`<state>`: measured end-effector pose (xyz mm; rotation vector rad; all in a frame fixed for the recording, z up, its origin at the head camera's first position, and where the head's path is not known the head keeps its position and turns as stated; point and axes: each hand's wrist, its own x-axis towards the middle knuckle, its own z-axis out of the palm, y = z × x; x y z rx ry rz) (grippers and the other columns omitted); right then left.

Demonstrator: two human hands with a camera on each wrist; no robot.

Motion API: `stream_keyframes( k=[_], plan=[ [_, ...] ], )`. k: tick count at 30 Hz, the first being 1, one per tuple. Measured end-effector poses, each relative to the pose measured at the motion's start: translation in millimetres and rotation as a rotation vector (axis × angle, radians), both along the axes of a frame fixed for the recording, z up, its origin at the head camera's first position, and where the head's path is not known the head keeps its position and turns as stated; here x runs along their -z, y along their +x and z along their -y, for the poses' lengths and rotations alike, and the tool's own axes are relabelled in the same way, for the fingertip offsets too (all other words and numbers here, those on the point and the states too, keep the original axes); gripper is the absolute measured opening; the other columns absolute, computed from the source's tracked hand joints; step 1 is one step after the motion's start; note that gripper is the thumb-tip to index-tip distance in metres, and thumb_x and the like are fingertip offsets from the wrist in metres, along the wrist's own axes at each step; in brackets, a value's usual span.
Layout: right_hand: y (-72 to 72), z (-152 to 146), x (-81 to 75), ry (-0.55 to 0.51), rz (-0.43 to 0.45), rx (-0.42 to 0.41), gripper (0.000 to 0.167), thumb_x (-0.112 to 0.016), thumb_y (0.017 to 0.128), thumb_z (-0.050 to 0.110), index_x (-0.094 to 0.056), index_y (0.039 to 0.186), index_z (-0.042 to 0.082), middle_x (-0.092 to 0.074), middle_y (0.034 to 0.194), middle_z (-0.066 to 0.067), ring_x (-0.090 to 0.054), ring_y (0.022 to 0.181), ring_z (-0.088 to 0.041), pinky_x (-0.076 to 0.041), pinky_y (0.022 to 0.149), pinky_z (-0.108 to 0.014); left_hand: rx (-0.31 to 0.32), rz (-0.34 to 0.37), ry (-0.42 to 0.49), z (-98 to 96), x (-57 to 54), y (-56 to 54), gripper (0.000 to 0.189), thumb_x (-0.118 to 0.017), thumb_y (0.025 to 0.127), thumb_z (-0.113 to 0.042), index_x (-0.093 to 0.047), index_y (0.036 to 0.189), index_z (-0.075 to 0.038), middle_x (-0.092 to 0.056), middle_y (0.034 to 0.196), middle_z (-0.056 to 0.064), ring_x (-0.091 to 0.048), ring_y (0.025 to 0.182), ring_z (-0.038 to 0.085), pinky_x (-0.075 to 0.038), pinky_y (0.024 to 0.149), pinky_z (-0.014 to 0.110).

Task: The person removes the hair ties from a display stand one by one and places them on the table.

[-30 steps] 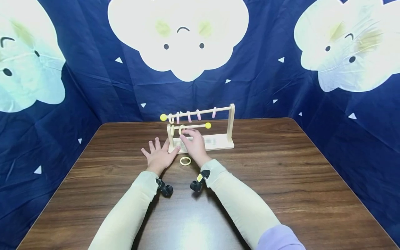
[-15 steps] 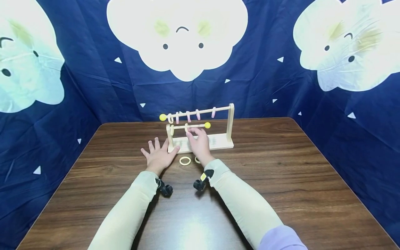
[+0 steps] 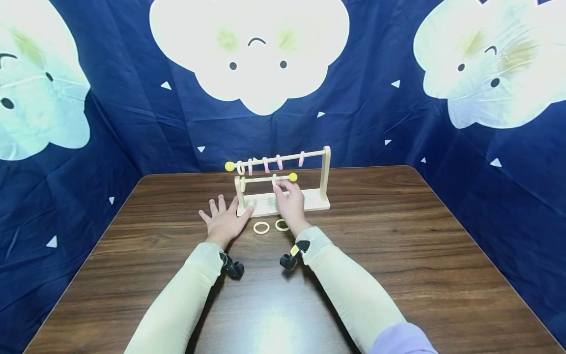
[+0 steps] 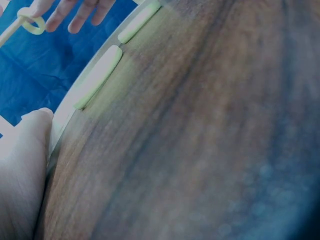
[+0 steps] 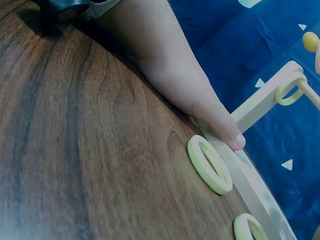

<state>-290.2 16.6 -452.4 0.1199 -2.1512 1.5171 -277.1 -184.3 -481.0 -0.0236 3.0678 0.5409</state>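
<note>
My right hand [image 3: 291, 205] pinches a pale yellow ring [image 3: 274, 180] threaded on the stand's lower rod [image 3: 260, 180], close to the yellow end ball [image 3: 293, 177]. The left wrist view cuts off part of that pinch, so I can't tell exactly which fingertips meet behind the ring. My left hand [image 3: 224, 225] grips nothing: it rests on the wooden table [image 3: 110, 255] with fingers spread, the thumb at the left end of the stand's base [image 3: 263, 204]. A second pale ring [image 3: 242, 184] hangs on the lower rod beside the short left post [image 3: 240, 196]. Two loose rings [image 3: 261, 227] lie flat, apart from each other, just in front of the base. Above, four pink rings [image 3: 279, 162] and a cream ring [image 3: 240, 168] hang on the upper rod [image 3: 314, 154].
</note>
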Motion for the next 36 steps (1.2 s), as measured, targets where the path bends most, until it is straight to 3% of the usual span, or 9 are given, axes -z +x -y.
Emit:
stream_keyframes(
  k=[5,11,18,36],
  plan=[
    [-0.3,-6,1.8,-0.032,-0.04,0.019,0.013,-0.072,0.092,0.01,-0.076,0.103,0.004,-0.071,0.105,-0.014,-0.064,0.106,-0.037,-0.048,0.094,-0.048,0.003,0.004,-0.003,0.7,0.9,-1.2,0.091,-0.026,0.094,-0.08,-0.024,0.162,-0.02,0.002,0.165,0.028,0.01,0.149,0.053,0.016,0.104,0.079],
    [1.4,-13,0.4,-0.034,-0.036,0.045,0.014,-0.071,0.093,0.011,-0.077,0.104,0.005,-0.071,0.113,-0.013,-0.065,0.113,-0.029,-0.047,0.101,-0.045,0.001,0.017,-0.001,1.5,1.2,-1.4,0.092,-0.024,0.093,-0.082,-0.021,0.163,-0.023,0.003,0.166,0.028,0.011,0.149,0.053,0.016,0.104,0.079],
    [5.6,-20,-2.4,-0.061,-0.042,0.044,0.014,-0.072,0.092,0.009,-0.077,0.104,0.003,-0.07,0.117,-0.015,-0.063,0.118,-0.03,-0.045,0.105,-0.044,0.001,0.014,-0.006,1.3,-0.4,0.6,0.091,-0.025,0.094,-0.081,-0.021,0.163,-0.022,0.003,0.165,0.029,0.011,0.149,0.053,0.016,0.104,0.079],
    [9.3,-37,-0.1,-0.133,-0.068,0.092,0.013,-0.07,0.093,0.006,-0.075,0.104,0.001,-0.067,0.112,-0.014,-0.061,0.112,-0.03,-0.045,0.102,-0.043,0.007,0.018,-0.015,1.8,1.9,-1.8,0.094,-0.022,0.092,-0.083,-0.021,0.163,-0.02,0.003,0.166,0.028,0.011,0.149,0.053,0.016,0.104,0.08]
  ],
)
